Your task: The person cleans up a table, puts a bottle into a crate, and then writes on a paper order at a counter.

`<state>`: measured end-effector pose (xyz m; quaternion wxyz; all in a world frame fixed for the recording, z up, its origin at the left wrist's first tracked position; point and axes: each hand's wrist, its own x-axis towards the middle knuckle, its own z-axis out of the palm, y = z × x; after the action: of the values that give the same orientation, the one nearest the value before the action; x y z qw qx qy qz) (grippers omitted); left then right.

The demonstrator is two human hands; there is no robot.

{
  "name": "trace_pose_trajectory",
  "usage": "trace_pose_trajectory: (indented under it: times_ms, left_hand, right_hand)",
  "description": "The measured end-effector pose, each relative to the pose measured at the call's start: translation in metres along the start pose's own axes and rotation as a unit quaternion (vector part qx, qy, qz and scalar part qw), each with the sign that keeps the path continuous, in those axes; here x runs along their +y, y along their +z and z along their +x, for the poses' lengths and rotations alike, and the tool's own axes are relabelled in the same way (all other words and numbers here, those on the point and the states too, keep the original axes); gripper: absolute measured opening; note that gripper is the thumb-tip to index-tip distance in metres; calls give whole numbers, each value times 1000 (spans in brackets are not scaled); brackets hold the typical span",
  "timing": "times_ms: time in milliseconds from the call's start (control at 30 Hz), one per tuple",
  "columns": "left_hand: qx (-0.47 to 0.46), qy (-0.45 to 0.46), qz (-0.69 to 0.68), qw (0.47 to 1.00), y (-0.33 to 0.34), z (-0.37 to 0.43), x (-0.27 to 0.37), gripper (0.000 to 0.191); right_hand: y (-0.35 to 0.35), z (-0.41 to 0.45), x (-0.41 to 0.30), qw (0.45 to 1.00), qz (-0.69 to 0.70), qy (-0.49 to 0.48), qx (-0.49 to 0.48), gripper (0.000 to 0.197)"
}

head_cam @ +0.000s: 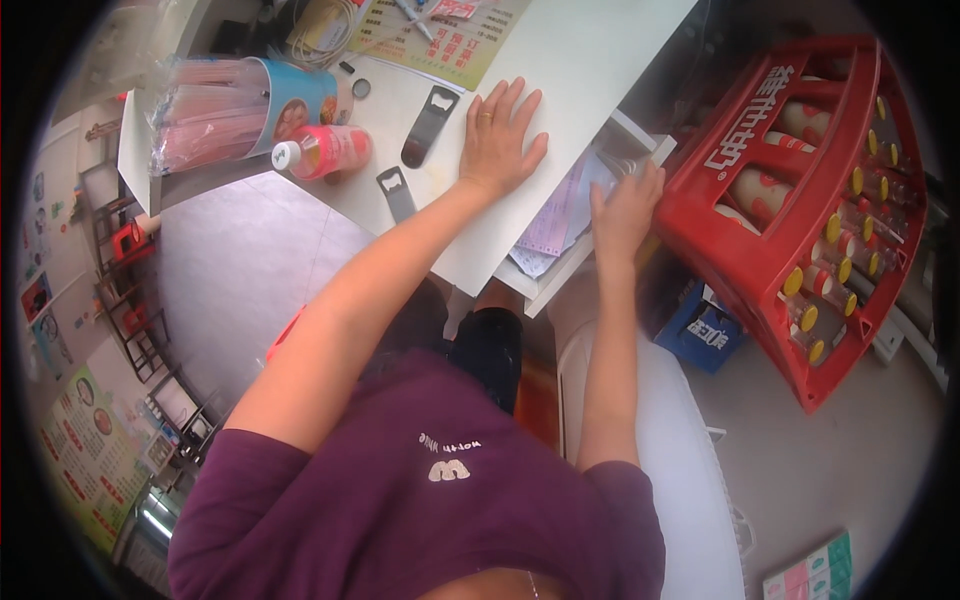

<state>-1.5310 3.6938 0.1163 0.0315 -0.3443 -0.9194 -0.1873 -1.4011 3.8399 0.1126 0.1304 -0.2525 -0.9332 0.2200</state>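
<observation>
My left hand (504, 139) lies palm down on the white counter (577, 67), fingers spread, a ring on one finger. Nothing is in it. Beside it are a dark metal bottle opener (430, 126) and a second opener (396, 193), partly covered by my forearm. Over the front edge of a pulled-out white drawer (559, 281) is my right hand (626, 214), thumb toward the inside; whether it grips the edge or only rests there is unclear. Papers (551, 214) fill the drawer, and shiny metal-looking items (619, 161) lie near my fingertips.
A pink drink bottle (326, 151) lies near a blue tub of wrapped straws (300, 101). A printed menu sheet (442, 37) with a pen (416, 21) lies farther back. To the right, a red plastic crate (757, 247) of bottles stands close to the drawer, above a blue box (697, 330).
</observation>
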Motion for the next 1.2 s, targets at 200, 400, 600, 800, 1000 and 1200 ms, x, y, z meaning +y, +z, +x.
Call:
trace_pose_trajectory:
  times_ms: [200,400,600,800,1000,1200]
  left_hand:
    - [-4,-1,-16,1000,3,2,4,55]
    - [-5,-6,-11,1000,2,0,0,55]
    - [9,0,-21,1000,0,-2,5,52]
    - [-138,127,-408,894,4,-44,53,45]
    - [-238,-95,-319,912,23,-85,109,54]
    - [-256,-203,-337,883,41,-76,81,61]
  right_hand:
    - [-2,1,3,993,-113,-20,-1,16]
    - [-34,-11,-35,994,72,76,38,7]
    - [-42,-22,-28,975,107,189,45,14]
    - [-25,-35,-15,964,154,218,10,13]
    - [-25,-53,8,955,158,246,36,17]
    - [-85,-63,-33,939,175,280,102,16]
